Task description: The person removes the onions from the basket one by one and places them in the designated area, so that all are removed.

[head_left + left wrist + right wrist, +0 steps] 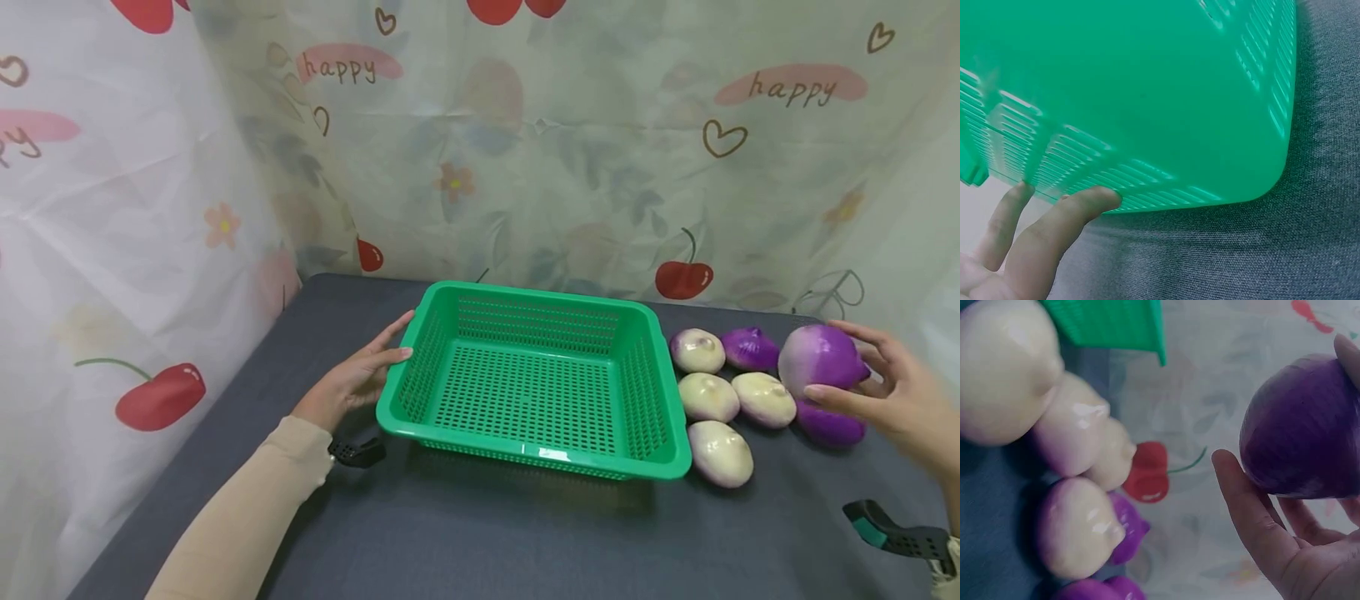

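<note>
A green plastic basket point(525, 462) with slotted walls stands on the dark tabletop, nothing inside it. My left hand point(356, 379) touches its left side with extended fingers. In the left wrist view, fingertips point(1105, 197) rest against the basket's outer wall point(1147, 125). On the right, my right hand point(900, 383) holds a large purple-and-white turnip point(813, 358) between thumb and fingers, above the other turnips. That same turnip point(1304, 431) shows its purple side and tapered end in the right wrist view.
Several white and purple turnips, such as a pale one point(720, 454) and a purple one point(750, 348), lie grouped along the basket's right side. A patterned curtain point(570, 192) hangs behind the dark tabletop point(480, 542) and along its left.
</note>
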{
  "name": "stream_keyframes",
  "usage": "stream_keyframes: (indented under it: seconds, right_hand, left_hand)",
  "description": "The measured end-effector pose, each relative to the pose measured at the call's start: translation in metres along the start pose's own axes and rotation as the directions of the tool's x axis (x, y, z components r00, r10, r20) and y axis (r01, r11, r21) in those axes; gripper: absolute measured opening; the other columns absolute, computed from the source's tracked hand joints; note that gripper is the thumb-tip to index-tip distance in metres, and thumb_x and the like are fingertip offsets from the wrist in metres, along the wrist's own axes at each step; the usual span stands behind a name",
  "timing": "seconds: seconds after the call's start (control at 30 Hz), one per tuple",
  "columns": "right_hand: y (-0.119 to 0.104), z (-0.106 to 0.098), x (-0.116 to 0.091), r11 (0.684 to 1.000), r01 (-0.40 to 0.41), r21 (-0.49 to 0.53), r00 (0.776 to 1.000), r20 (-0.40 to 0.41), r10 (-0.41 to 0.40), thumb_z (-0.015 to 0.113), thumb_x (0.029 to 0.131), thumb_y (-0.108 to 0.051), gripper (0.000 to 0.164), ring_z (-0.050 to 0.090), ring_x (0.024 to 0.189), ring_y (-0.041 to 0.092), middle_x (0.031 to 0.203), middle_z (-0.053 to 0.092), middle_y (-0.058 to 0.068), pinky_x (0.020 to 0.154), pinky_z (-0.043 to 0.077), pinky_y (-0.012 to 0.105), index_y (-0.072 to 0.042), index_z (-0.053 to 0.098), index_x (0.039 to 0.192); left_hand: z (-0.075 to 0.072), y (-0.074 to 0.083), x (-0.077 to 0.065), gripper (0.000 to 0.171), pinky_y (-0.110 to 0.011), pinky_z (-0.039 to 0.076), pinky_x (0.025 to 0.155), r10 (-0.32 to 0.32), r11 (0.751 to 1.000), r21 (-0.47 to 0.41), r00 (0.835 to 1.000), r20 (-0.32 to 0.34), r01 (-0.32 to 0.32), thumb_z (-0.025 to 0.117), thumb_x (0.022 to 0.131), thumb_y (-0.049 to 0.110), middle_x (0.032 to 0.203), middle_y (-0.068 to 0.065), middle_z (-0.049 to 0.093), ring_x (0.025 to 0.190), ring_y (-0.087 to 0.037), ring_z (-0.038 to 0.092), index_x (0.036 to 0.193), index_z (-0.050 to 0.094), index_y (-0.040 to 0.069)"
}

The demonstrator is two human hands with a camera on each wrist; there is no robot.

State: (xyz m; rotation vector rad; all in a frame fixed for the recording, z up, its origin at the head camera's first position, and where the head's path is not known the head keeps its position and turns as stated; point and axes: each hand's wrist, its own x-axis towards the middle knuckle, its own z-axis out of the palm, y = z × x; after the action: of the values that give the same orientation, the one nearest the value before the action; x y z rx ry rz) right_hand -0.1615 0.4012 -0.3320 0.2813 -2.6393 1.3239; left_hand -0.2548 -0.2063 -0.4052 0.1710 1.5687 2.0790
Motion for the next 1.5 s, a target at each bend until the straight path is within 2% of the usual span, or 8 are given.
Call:
stream_keyframes:
  seconds: [0.4,0.7,0.77,0.87,1.0,1.13,1.33,1.5]
  right_hand:
    - [0.052,0.017,-0.034,0.961,-0.082,-0.264,0.992,0.072,0.104,0.079,0.081,-0.016,0.087,0.035,0.089,-0.021,0.132,0.036,-0.004,0.059,0.047,0.016,-0.015,0.029,0.152]
    - [0.070,0.027,-0.040,0.930,-0.087,-0.357,0.963,0.209,0.170,0.082,0.079,-0.023,0.088,0.046,0.104,0.061,0.132,0.035,0.042,0.064,0.052,0.033,0.011,0.031,0.142]
    - [0.074,0.029,-0.041,0.933,-0.063,-0.354,0.968,0.208,0.144,0.083,0.077,-0.021,0.086,0.048,0.104,0.059,0.131,0.038,0.040,0.064,0.050,0.027,0.012,0.035,0.140]
    - [0.080,0.032,-0.043,0.938,-0.008,-0.346,0.980,0.184,0.076,0.085,0.074,-0.019,0.082,0.058,0.104,0.018,0.132,0.045,0.021,0.064,0.044,0.015,0.007,0.042,0.138]
    - [0.084,0.035,-0.044,0.943,0.037,-0.332,0.985,0.171,0.021,0.087,0.071,-0.017,0.080,0.031,0.097,-0.023,0.127,0.046,0.008,0.067,0.042,0.012,0.003,0.047,0.137]
    - [0.081,0.038,-0.044,0.942,0.025,-0.334,0.982,0.186,0.040,0.086,0.072,-0.017,0.081,0.038,0.099,-0.016,0.129,0.044,0.026,0.066,0.042,0.013,0.006,0.045,0.137]
    - [0.075,0.040,-0.042,0.947,0.014,-0.321,0.976,0.208,0.056,0.084,0.073,-0.011,0.079,0.050,0.102,0.057,0.129,0.042,0.036,0.064,0.041,0.014,0.013,0.041,0.135]
    - [0.077,0.040,-0.039,0.946,0.022,-0.322,0.979,0.200,0.045,0.085,0.073,-0.012,0.077,0.059,0.104,0.019,0.132,0.051,0.002,0.066,0.040,0.011,0.011,0.044,0.134]
  left_hand:
    - [0.010,0.008,-0.009,0.071,-0.045,0.055,0.084,-0.007,1.000,0.014,1.000,0.013,0.007,0.042,0.104,0.009,0.158,-0.019,0.016,0.117,-0.027,0.056,0.155,0.006,0.042]
    - [0.002,0.001,-0.001,0.068,-0.046,0.055,0.083,-0.008,1.000,0.009,1.000,-0.017,0.008,0.040,0.104,0.008,0.156,-0.018,0.020,0.114,-0.026,0.057,0.153,0.012,0.046]
    - [0.000,-0.001,0.000,0.068,-0.046,0.055,0.084,-0.002,1.000,0.020,1.000,-0.017,0.002,0.041,0.104,0.009,0.156,-0.018,0.021,0.115,-0.026,0.057,0.153,0.013,0.046]
    - [-0.001,-0.002,0.001,0.067,-0.046,0.054,0.085,0.006,1.000,0.029,1.000,-0.014,-0.005,0.042,0.104,0.010,0.156,-0.017,0.022,0.115,-0.025,0.057,0.153,0.013,0.046]
    - [-0.002,-0.003,0.001,0.066,-0.046,0.054,0.084,0.007,1.000,0.026,1.000,-0.011,-0.007,0.041,0.104,0.010,0.156,-0.018,0.022,0.114,-0.025,0.058,0.153,0.013,0.046]
    - [-0.001,-0.003,0.001,0.066,-0.046,0.054,0.084,0.002,1.000,0.020,1.000,-0.012,-0.002,0.041,0.105,0.010,0.156,-0.018,0.021,0.113,-0.025,0.058,0.153,0.012,0.046]
    - [0.000,-0.001,-0.001,0.067,-0.047,0.054,0.084,0.002,1.000,0.013,1.000,-0.017,-0.002,0.042,0.104,0.011,0.157,-0.018,0.019,0.117,-0.027,0.056,0.153,0.012,0.046]
    - [0.000,0.000,-0.001,0.067,-0.047,0.055,0.084,0.000,1.000,0.007,1.000,-0.015,0.000,0.042,0.104,0.011,0.156,-0.018,0.020,0.118,-0.029,0.055,0.153,0.013,0.045]
